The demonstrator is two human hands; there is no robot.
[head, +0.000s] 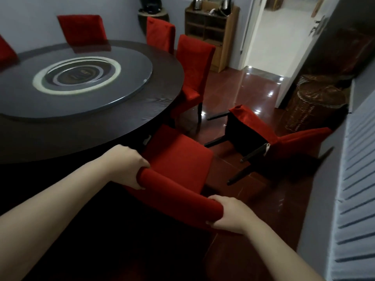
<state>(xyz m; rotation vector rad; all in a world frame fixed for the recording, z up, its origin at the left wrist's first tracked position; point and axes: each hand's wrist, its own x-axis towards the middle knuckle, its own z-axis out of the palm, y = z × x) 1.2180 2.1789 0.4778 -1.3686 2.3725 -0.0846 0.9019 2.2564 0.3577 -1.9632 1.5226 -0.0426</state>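
Note:
A red-covered chair [178, 157] stands upright in front of me, its seat partly tucked under the edge of the big round dark table [162, 102]. My left hand [126, 165] grips the left end of the chair's top rail. My right hand [227, 214] grips the right end of the same rail, fingers curled round the red fabric. A second red chair [263, 134] lies tipped over on the floor to the right, its dark legs pointing left.
A glass turntable [81, 78] sits on the table. More red chairs [194, 63] ring the table's far side. A wooden shelf unit [211, 33] stands by an open doorway [269, 41]. Wicker baskets [312, 104] sit near the right wall. The red floor [233, 92] is glossy.

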